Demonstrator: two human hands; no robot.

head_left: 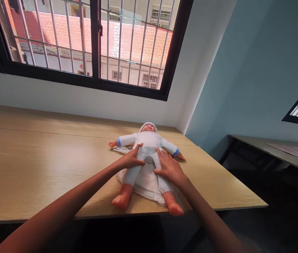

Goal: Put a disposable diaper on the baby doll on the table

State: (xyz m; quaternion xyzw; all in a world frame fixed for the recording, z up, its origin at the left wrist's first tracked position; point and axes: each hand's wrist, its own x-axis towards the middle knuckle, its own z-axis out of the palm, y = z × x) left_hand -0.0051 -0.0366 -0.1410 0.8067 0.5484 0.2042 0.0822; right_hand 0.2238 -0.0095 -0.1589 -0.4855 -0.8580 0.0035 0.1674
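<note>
A baby doll (pixel 149 142) in a white suit and cap lies on its back on a wooden table (pixel 33 168), feet toward me, arms spread. Under its legs lies a white cloth (pixel 145 184). My left hand (pixel 131 159) rests flat on the doll's hip at its left side, fingers stretched out. My right hand (pixel 168 166) lies flat on the other hip and thigh, fingers apart. Neither hand grips anything.
The table's front edge (pixel 143 212) runs just under the doll's feet. A barred window (pixel 91 42) fills the wall behind. A second table (pixel 275 151) stands at the right, with a dark gap of floor between.
</note>
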